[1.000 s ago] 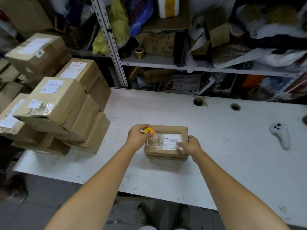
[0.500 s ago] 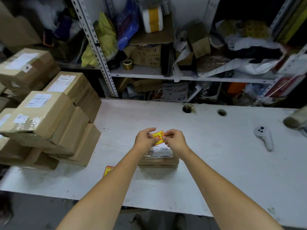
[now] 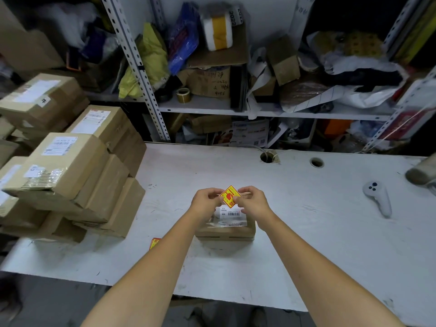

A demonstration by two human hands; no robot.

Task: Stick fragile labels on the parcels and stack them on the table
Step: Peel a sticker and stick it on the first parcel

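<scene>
Your two forearms reach forward over the near edge of the table (image 3: 306,251). Just to the left of your left forearm, nearer to you than the grip, a second red and yellow sticker (image 3: 154,243) lies flat on the table, partly hidden by the arm.

Directly under the grip stands the parcel (image 3: 226,230), a small brown box with a white shipping slip on its top. Your wrists cover a part of it.

Above the parcel your left hand (image 3: 205,200) and right hand (image 3: 252,201) meet. Each one pinches one side corner of the label (image 3: 230,196) between thumb and fingertips, with the other fingers curled. The label is a yellow square with red print, turned on its corner like a diamond. Whether it touches the parcel cannot be told.

Well to the right of the grip, a white controller (image 3: 377,197) lies on the table. To the left of the grip, a stack (image 3: 70,175) of bigger brown boxes stands on the table end. Beyond the grip there are two round holes (image 3: 267,157) in the table, and behind them a metal shelf (image 3: 207,107) full of boxes and bags.
</scene>
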